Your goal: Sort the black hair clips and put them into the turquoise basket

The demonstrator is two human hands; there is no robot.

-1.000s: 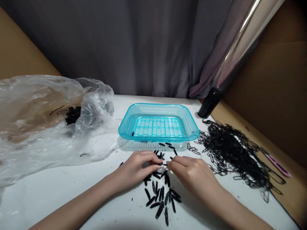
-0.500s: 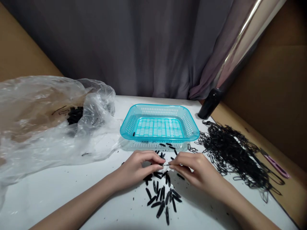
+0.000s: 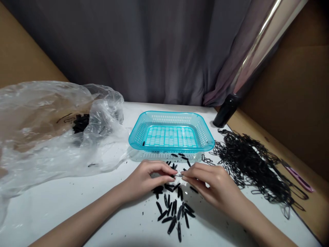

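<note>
My left hand (image 3: 153, 176) is closed in a pinch, thumb and forefinger on a small black piece, mostly hidden by the fingertips. From it a thin dark wire piece (image 3: 179, 175) runs across to my right hand (image 3: 208, 178), whose thumb and forefinger pinch its other end. Around and below both hands, slim black elongated pieces (image 3: 173, 223) lie scattered on the white table (image 3: 123, 219). A few more of them rest just in front of a turquoise plastic basket (image 3: 171, 149), beyond my fingers.
At the right is a tangled heap of black wire loops (image 3: 249, 164), with a pink-handled tool (image 3: 299, 180) and a black cylinder (image 3: 226, 111) nearby. A clear plastic bag (image 3: 64, 154) with black pieces (image 3: 81, 122) inside covers the left side. A grey curtain (image 3: 167, 51) hangs behind.
The hands stay nearly in place, still pinching at the same spot. The fingertips of both hands are slightly farther apart, and more of the thin wire piece shows between them.
</note>
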